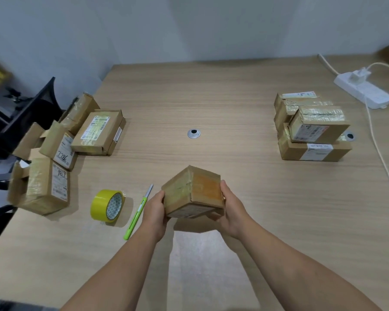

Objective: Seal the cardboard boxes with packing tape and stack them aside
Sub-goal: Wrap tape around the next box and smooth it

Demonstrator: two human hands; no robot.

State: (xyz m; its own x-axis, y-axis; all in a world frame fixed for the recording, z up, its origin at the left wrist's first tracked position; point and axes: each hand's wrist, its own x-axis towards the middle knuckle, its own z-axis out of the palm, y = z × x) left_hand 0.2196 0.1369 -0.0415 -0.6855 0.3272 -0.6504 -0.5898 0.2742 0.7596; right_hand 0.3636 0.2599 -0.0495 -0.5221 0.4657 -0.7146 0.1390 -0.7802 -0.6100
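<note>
holding small brown taped cardboard box (192, 195) tilted above pale wooden table (234, 104), left hand (154, 209) and right hand (233, 209) clamped on opposite sides; best kept level, carried to stacked sealed brown boxes (310, 126) at right.

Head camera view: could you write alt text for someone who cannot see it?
Two bare hands, left and right, hold a small taped cardboard box above a wooden table. Yellow packing tape and a green cutter lie left; stacked boxes sit far right.
</note>
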